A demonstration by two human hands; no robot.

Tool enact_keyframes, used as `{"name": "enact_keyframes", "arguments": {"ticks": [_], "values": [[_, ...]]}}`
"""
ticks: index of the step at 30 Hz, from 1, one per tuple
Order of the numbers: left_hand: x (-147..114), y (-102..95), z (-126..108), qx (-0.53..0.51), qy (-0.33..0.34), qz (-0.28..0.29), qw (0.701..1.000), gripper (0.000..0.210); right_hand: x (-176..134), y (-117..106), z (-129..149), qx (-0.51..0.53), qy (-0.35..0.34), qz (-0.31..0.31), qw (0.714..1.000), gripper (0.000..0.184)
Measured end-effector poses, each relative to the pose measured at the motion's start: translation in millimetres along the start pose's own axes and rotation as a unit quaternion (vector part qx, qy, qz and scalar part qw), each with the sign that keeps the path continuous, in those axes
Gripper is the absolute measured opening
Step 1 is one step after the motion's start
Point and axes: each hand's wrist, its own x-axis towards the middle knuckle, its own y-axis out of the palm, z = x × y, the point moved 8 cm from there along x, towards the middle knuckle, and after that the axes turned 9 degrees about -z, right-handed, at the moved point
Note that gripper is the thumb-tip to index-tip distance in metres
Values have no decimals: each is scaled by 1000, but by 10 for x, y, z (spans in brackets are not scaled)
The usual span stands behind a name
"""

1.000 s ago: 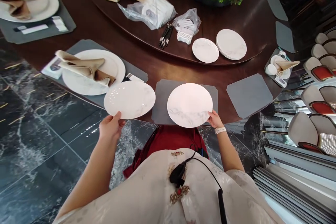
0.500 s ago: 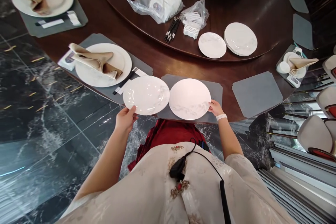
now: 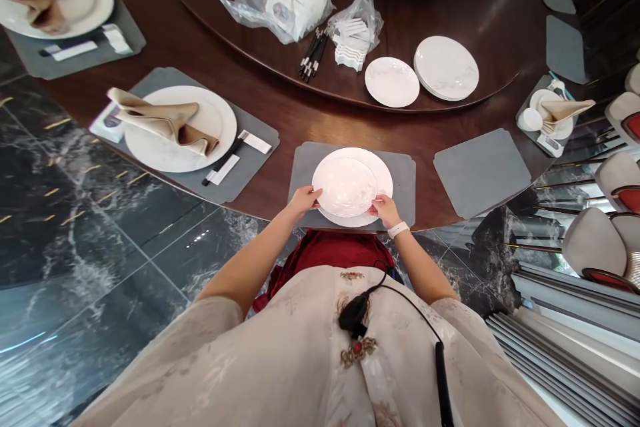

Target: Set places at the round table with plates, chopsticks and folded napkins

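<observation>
Small plate: over our mat, above the large plate and left of its middle; we cannot tell whether the two touch.
Left hand: closed to a pinch on the small plate's left rim, thumb on top.
Right hand: pinched on the opposite rim, its fingertips over the large plate's near edge.
Two-sided hold: likely gives us a level, even grip.
Large plate: on the mat, mostly hidden by the small plate; its visible right rim probably serves as our guide.
Left of the mat: a napkin on plates, and chopsticks, apart from our forearm.
Right of the mat: a second mat.
Beyond the mat: the turntable, bearing a lone plate, a stack and a bag.
</observation>
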Motion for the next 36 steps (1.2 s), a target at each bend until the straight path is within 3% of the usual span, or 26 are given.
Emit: {"name": "enact_keyframes", "arguments": {"ticks": [5,10,16,20,25,28,31,33,36], "values": [[183,142,-109,60,12,34,998,30,30,-67,-152,18,23,-51,998,12],[341,206,-318,121,106,21,987,20,2,-87,-208,34,14,-92,995,19],[398,221,-445,244,211,-14,947,9,-14,-60,-286,-2,-2,-116,993,29],[346,225,-470,295,245,-16,923,17,-22,-86,-248,-68,-29,-127,989,34],[272,191,-426,338,235,-14,911,40,-70,-139,-108,-182,-48,-118,975,28],[233,148,-441,374,237,-28,896,47,-19,-280,107,-226,-63,-106,966,17],[168,178,-526,366,230,-39,901,48,206,-626,547,-209,-70,-106,970,21],[110,313,-619,297,206,-19,932,55,478,-967,989,-140,-72,-121,980,27],[52,731,-911,142,176,28,974,76,1056,-1458,1818,-42,-97,-130,986,34]]}}
